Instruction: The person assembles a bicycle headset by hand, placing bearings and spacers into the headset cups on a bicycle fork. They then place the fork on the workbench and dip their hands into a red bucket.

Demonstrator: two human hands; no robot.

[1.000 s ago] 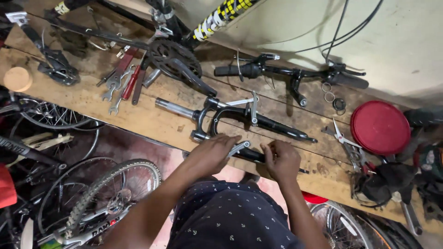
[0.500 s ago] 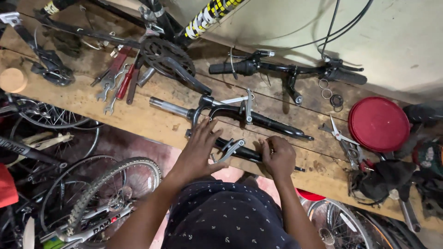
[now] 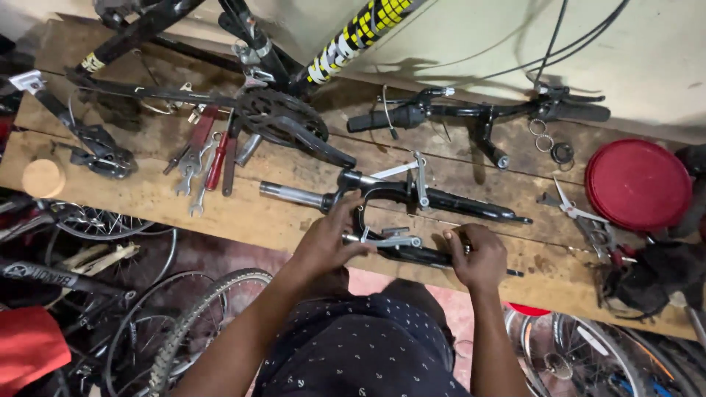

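Wooden counter [image 3: 243, 220] ran along a pale wall, pretty cluttered. Biggest thing on it was a black bike frame [image 3: 243, 44] at the back, with a yellow-and-black checkered sticker band [image 3: 360, 37] wrapped round one slanted tube. Off to the right sat a round red lid [image 3: 638, 184], and a black handlebar [image 3: 478, 114] lay behind the middle. A small round tan disc [image 3: 43, 178] sat at the far left end.

Front and centre lay the suspension fork [image 3: 412, 195], black legs with a bare silver steerer tube pointing left and silver brake arms on it. Left hand [image 3: 329, 239] was curled around the fork near its crown, right hand [image 3: 478, 254] was closed on the near leg. Some wrenches [image 3: 195, 165] lay left of it.
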